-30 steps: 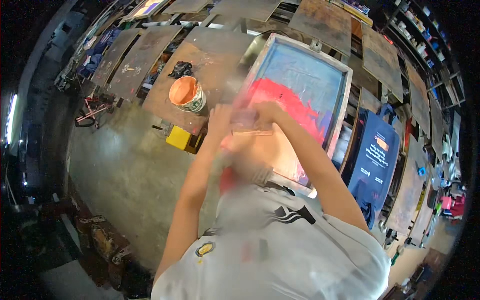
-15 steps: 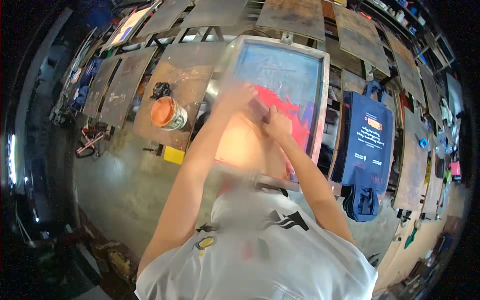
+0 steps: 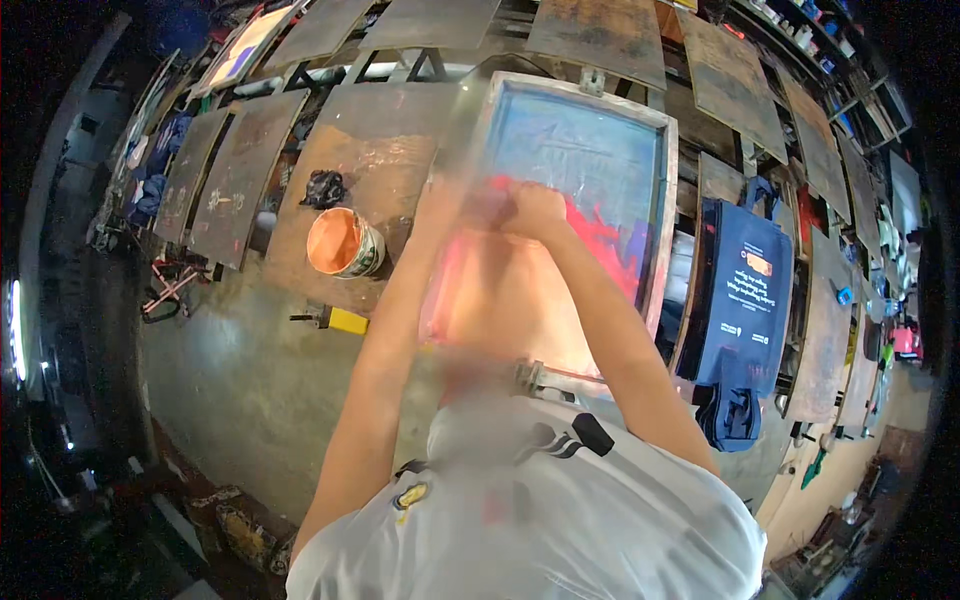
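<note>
A wooden-framed printing screen (image 3: 668, 200) lies before me, its mesh blue at the far end, with pink-red ink across the middle and a pale orange glow on the near part. Both my hands are over the ink at its left and middle. My right hand (image 3: 538, 212) is closed on a squeegee (image 3: 490, 210), a dark reddish bar lying roughly crosswise on the mesh. At the bar's left end is my left hand (image 3: 443, 208), blurred, its fingers seemingly wrapped round it. The squeegee's lower edge is hard to make out.
Left of the screen, a tub of orange ink (image 3: 345, 245) and a crumpled black bag (image 3: 324, 188) sit on a brown board (image 3: 385, 150). A yellow-ended clamp (image 3: 347, 320) juts from its near edge. Navy printed tote bags (image 3: 745, 290) lie on a board at right.
The squeegee has moved left and swung from a slant to nearly level. My right hand has gone farther from me, my left hand leftward. The whole view has shifted slightly.
</note>
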A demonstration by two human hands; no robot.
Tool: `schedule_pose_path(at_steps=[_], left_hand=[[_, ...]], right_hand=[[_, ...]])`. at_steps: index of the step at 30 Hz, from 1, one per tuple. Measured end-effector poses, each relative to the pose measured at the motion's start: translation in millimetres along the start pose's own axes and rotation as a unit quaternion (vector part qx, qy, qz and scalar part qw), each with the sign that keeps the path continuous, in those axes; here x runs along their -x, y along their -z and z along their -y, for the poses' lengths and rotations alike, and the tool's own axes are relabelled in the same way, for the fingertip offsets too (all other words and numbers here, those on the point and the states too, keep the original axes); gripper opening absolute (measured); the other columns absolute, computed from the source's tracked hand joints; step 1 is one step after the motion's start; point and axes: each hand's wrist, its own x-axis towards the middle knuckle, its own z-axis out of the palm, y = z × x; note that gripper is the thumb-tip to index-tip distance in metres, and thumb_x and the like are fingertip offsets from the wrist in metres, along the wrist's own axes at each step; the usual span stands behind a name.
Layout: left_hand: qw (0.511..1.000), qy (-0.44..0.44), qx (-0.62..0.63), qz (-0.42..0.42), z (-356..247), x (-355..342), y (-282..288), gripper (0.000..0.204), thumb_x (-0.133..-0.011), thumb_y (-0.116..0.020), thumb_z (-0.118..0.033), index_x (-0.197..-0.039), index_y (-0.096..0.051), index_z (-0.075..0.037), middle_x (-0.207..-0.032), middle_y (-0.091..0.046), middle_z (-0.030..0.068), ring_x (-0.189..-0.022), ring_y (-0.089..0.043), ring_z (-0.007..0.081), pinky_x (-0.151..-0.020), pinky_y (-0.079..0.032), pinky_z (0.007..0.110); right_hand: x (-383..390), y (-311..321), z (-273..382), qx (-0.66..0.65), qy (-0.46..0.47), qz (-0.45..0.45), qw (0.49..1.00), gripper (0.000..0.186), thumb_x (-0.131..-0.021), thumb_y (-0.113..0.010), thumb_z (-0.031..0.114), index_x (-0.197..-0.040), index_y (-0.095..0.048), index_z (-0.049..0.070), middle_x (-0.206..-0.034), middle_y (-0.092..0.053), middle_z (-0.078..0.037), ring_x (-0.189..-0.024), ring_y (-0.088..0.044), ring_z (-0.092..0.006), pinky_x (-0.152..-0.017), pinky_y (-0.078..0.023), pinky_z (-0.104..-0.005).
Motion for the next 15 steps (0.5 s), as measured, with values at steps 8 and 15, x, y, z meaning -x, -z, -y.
schedule_pose_path(at_steps=[8, 15], left_hand=[[0.996, 0.039, 0.067, -0.054, -19, 19, 41, 0.063, -0.07, -0.079, -0.04, -0.119, -0.054, -0.009, -0.112, -0.055, 0.0081, -0.109, -0.049, 0.0308, -0.091, -0.04, 0.045], [0.986, 0.136, 0.084, 0.041, -44, 65, 57, 0.061, -0.07, -0.078, -0.041, -0.116, -0.055, -0.007, -0.106, -0.054, 0.0094, -0.103, -0.049, 0.0311, -0.09, -0.039, 0.045]], right_hand=[[-17, -11, -10, 0.02, 0.123, 0.013, 0.992, 0.061, -0.064, -0.077, 0.053, -0.104, -0.061, 0.009, -0.104, -0.068, -0.016, -0.098, -0.065, -0.0371, -0.082, -0.053, -0.0508], [3, -18, 4, 0.018, 0.18, 0.088, 0.98, 0.057, -0.063, -0.077, 0.053, -0.097, -0.062, 0.011, -0.096, -0.068, -0.015, -0.094, -0.066, -0.0347, -0.079, -0.053, -0.0477]])
